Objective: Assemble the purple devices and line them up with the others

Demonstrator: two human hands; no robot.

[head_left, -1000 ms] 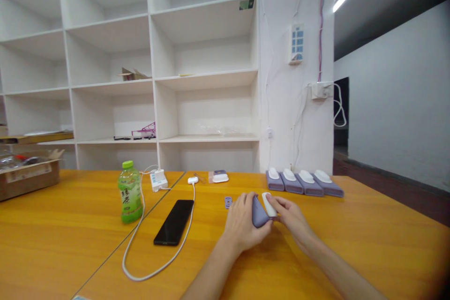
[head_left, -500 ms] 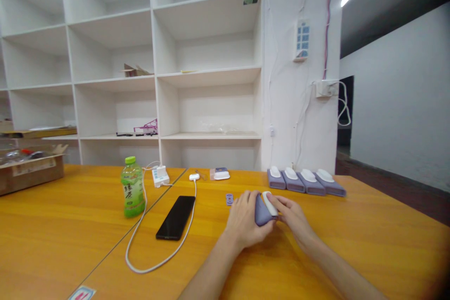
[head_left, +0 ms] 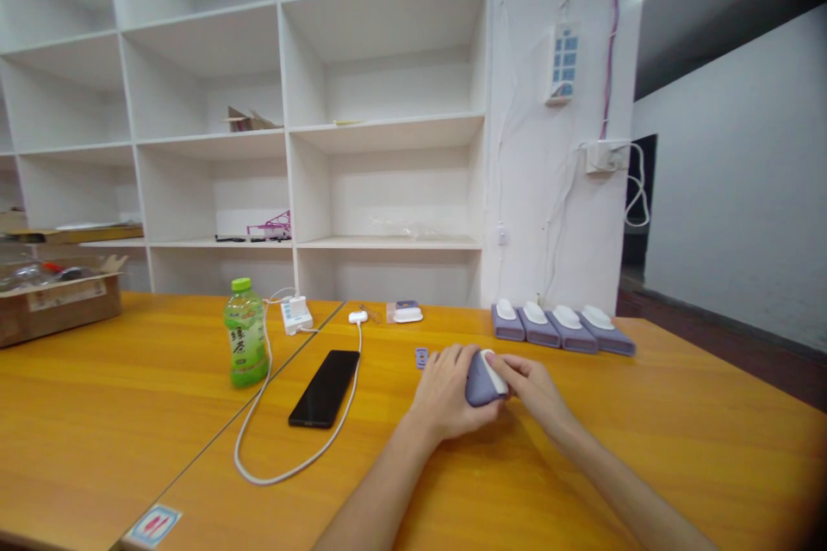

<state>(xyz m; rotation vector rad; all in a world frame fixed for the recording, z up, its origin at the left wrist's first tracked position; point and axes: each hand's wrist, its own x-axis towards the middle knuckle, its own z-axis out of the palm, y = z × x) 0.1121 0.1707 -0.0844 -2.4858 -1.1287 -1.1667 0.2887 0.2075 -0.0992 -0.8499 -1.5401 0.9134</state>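
My left hand (head_left: 445, 392) is wrapped round a purple-grey box (head_left: 481, 383), tilted just above the table. A white rounded piece (head_left: 494, 372) lies against the box's upper right side. The thumb of my right hand (head_left: 530, 383) presses on that white piece, while its other fingers curl behind the box, partly hidden. Just left of my left hand is a small flat purple part (head_left: 422, 357) with cut-outs. Farther back, several similar purple boxes (head_left: 541, 333), each topped by a white oval piece, stand in a row.
On the wooden table (head_left: 517, 482) a black phone (head_left: 325, 389) lies inside the loop of a white cable (head_left: 284, 479). Left of it stand a green bottle (head_left: 246, 334) and a white power strip (head_left: 296, 315). A cardboard box (head_left: 61, 306) is at far left, white shelves (head_left: 388, 245) behind.
The camera view has shifted slightly. My right thumb has moved farther up onto the white piece, and the box has turned a little; both hands keep hold.
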